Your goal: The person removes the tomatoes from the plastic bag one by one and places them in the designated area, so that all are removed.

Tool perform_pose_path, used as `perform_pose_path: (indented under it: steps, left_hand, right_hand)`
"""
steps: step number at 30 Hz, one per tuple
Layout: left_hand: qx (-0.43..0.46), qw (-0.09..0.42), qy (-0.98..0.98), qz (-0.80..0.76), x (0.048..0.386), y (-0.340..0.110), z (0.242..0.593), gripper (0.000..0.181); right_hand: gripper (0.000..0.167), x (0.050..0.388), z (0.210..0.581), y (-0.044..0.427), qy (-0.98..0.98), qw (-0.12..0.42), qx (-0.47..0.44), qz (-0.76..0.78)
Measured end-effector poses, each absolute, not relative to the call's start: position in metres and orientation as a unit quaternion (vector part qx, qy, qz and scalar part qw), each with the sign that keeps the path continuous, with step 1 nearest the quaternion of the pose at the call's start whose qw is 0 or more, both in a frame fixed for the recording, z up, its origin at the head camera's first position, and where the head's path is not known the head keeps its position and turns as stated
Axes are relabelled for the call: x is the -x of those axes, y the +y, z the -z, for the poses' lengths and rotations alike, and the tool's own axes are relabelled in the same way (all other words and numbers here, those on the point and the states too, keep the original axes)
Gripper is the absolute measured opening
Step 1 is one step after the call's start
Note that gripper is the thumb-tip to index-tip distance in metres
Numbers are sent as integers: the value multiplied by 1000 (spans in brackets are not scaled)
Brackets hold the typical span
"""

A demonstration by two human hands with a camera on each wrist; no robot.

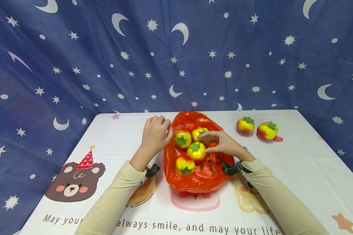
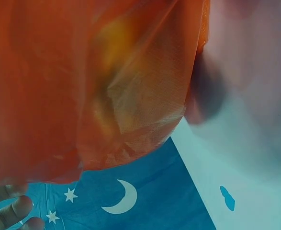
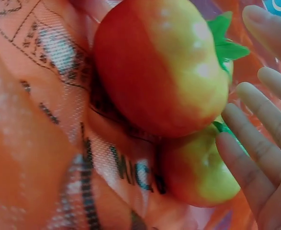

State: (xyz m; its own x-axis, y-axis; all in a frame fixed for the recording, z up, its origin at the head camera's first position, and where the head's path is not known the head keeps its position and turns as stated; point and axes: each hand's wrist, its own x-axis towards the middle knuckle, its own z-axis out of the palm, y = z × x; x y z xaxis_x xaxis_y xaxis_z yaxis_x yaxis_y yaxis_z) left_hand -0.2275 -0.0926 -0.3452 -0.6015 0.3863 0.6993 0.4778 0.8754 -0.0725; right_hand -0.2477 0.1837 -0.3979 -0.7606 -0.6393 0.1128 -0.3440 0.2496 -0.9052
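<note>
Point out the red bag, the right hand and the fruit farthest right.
Red bag [image 1: 192, 184]: head view, on its near wall.
Right hand [image 1: 226, 144]: head view, on its back.
Fruit farthest right [image 1: 267, 131]: head view, on its side.

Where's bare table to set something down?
Two patches on the tablecloth: left, between the bear print and the left hand; right, between the two loose fruits and the right sleeve. Crowded: the red bag, with four fruits inside and the right hand over them.
</note>
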Motion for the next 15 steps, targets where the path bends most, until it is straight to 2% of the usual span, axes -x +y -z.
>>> perform_pose_path:
  steps: [15]
  left_hand:
    - [246, 385, -887, 64, 228, -94, 345, 12]
  right_hand:
    - [55, 245, 409, 179, 786, 114, 340, 503]
